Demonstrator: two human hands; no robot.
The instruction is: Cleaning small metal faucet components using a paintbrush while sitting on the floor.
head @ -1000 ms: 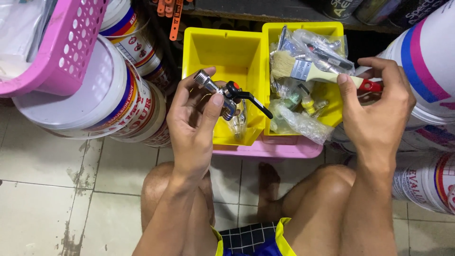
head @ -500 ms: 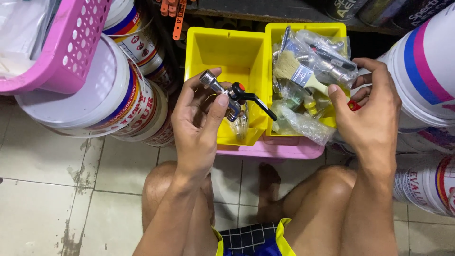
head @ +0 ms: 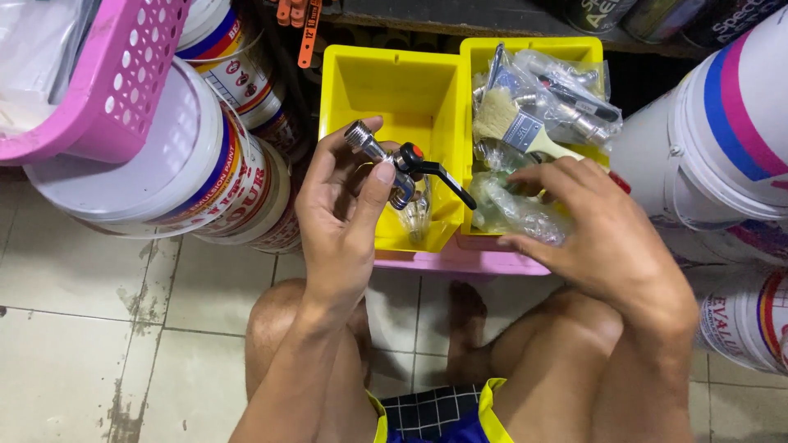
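My left hand (head: 341,217) grips a chrome tap (head: 392,160) with a black lever and a red dot, held over the left yellow bin (head: 394,90). A clear plastic bag hangs below the tap. My right hand (head: 603,234) reaches down onto clear plastic packets (head: 513,212) at the front of the right yellow bin (head: 533,45); its fingers touch the packets, and I cannot tell if they grip one. A paintbrush (head: 517,127) with a pale handle lies on bagged metal fittings (head: 566,94) in that bin.
Both bins sit on a pink tray (head: 460,261). White paint buckets (head: 164,180) stack at the left, more buckets (head: 722,139) at the right. A pink perforated basket (head: 107,82) rests on the left buckets. My knees are below, over a tiled floor (head: 123,328).
My right hand has let go of the paintbrush, which now lies in the right bin, and has moved down-left onto the plastic packets. My left hand still holds the tap.
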